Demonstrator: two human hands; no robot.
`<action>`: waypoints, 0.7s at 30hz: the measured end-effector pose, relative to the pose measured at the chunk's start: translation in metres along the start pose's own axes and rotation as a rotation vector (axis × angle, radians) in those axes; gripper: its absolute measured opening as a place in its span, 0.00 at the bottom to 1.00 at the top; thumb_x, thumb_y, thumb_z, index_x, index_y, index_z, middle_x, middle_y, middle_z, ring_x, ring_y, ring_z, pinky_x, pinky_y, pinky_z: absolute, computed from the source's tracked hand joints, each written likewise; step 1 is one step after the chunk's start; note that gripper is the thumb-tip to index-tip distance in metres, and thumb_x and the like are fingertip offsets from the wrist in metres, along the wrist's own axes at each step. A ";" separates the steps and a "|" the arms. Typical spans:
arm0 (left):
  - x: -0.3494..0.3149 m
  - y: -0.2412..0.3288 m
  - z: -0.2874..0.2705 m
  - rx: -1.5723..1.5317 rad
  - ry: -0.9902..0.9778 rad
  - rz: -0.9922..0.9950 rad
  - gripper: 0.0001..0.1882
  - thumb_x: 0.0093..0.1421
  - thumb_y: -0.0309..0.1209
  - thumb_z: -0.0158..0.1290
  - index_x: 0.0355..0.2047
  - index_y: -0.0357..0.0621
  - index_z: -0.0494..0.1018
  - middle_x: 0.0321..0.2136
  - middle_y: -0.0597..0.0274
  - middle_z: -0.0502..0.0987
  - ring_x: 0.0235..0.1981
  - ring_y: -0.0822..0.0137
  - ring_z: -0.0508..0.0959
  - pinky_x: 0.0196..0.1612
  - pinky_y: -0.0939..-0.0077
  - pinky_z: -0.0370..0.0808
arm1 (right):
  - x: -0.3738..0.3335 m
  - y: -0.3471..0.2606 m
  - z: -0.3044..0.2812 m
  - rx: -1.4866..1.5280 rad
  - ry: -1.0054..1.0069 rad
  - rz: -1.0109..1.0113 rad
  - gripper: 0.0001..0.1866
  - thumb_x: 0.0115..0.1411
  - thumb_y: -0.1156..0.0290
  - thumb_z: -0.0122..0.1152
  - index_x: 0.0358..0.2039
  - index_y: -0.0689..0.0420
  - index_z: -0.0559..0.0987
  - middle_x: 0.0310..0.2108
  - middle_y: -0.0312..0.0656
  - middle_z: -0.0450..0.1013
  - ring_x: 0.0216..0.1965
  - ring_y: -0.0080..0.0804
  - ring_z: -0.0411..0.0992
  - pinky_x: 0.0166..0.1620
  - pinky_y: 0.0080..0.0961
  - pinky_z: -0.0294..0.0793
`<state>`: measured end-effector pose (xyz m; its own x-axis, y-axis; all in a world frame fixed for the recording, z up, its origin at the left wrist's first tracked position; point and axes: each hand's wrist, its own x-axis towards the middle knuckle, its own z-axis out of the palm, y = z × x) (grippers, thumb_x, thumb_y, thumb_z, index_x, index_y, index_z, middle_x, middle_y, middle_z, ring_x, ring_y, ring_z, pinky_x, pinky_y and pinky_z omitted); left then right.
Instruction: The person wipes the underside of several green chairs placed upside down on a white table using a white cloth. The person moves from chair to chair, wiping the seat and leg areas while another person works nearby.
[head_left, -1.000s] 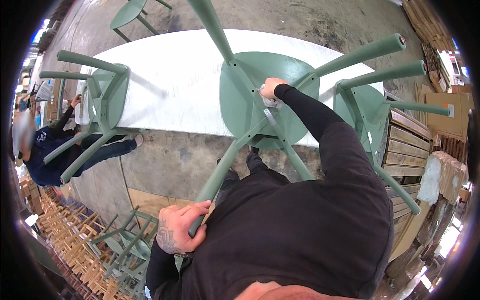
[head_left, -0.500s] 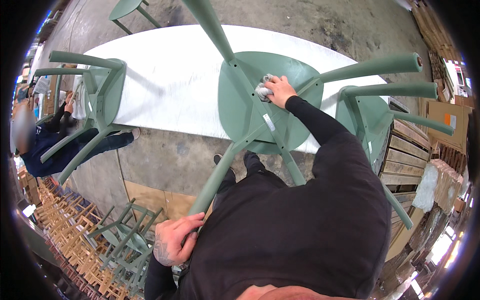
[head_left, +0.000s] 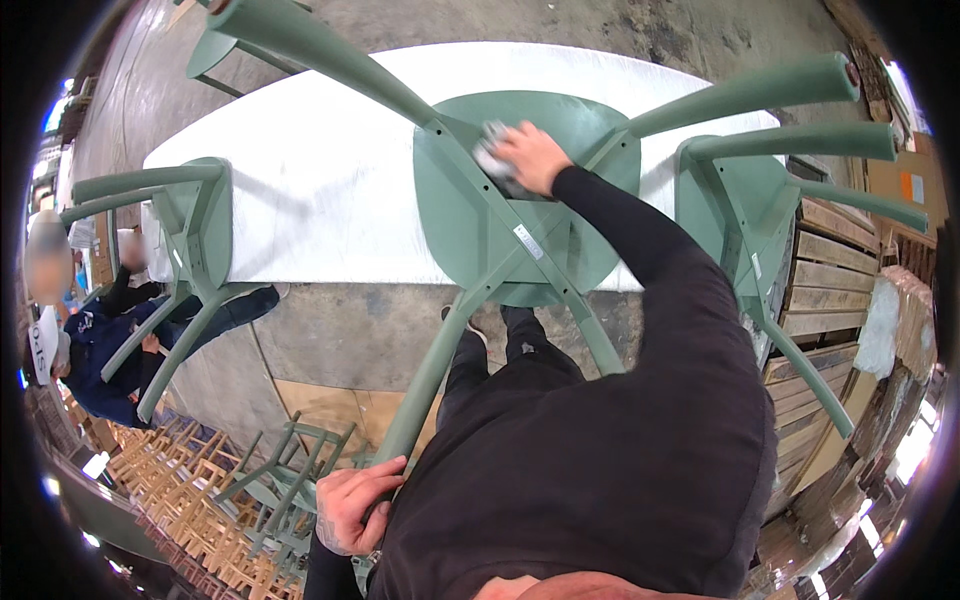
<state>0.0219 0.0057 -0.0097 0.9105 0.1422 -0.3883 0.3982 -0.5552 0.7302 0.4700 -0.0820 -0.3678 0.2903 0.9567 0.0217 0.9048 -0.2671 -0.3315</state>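
Note:
A green stool (head_left: 460,220) lies upside down on a white-covered table (head_left: 330,150), its legs spread upward and outward. My right hand (head_left: 533,158) is closed over a grey-white rag (head_left: 491,152), pressed to the underside of the seat beside the crossed braces. A small white label sits on one brace, nearer me than the rag. At the lower left my left hand (head_left: 352,505) grips the end of the stool's near left leg (head_left: 425,390), the fingers wrapped round it.
Upturned green stools stand left (head_left: 215,225) and right (head_left: 735,215) on the table. Another person (head_left: 110,335) is at the far left. Stacked wooden stool frames (head_left: 190,490) and green ones (head_left: 290,460) fill the lower left. Wooden pallets (head_left: 825,260) and cardboard boxes are at right.
My right hand has slid left and slightly away with the rag across the seat's underside. My left hand stays on the leg. The view has shifted a little, and the other person has changed posture.

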 end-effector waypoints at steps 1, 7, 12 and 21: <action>0.002 0.000 -0.001 0.016 0.001 0.012 0.17 0.46 0.28 0.54 0.38 0.40 0.81 0.48 0.54 0.84 0.29 0.56 0.84 0.32 0.67 0.77 | -0.027 0.003 -0.011 -0.010 -0.157 -0.012 0.23 0.51 0.72 0.66 0.50 0.41 0.81 0.52 0.36 0.71 0.52 0.44 0.69 0.55 0.42 0.75; 0.002 -0.002 -0.005 0.006 -0.002 0.054 0.18 0.46 0.28 0.54 0.39 0.40 0.81 0.47 0.52 0.84 0.29 0.56 0.84 0.31 0.68 0.76 | 0.010 -0.008 -0.001 -0.058 0.052 0.089 0.18 0.56 0.71 0.61 0.48 0.42 0.80 0.51 0.41 0.72 0.54 0.46 0.68 0.54 0.44 0.72; 0.001 -0.002 -0.002 -0.022 0.026 0.019 0.17 0.46 0.28 0.54 0.38 0.39 0.81 0.46 0.51 0.85 0.28 0.56 0.83 0.31 0.68 0.76 | 0.103 -0.017 0.005 -0.094 0.269 0.341 0.19 0.58 0.72 0.59 0.50 0.44 0.78 0.50 0.43 0.72 0.54 0.46 0.69 0.54 0.44 0.72; 0.000 -0.003 -0.006 -0.002 0.029 0.027 0.16 0.47 0.29 0.56 0.38 0.41 0.80 0.45 0.53 0.85 0.28 0.57 0.84 0.31 0.68 0.76 | -0.002 0.082 -0.049 -0.331 0.115 0.929 0.17 0.65 0.63 0.52 0.51 0.55 0.78 0.51 0.47 0.77 0.55 0.46 0.72 0.58 0.48 0.69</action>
<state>0.0215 0.0118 -0.0087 0.9238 0.1508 -0.3520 0.3735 -0.5575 0.7414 0.5587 -0.1112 -0.3487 0.9409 0.3384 -0.0160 0.3386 -0.9408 0.0160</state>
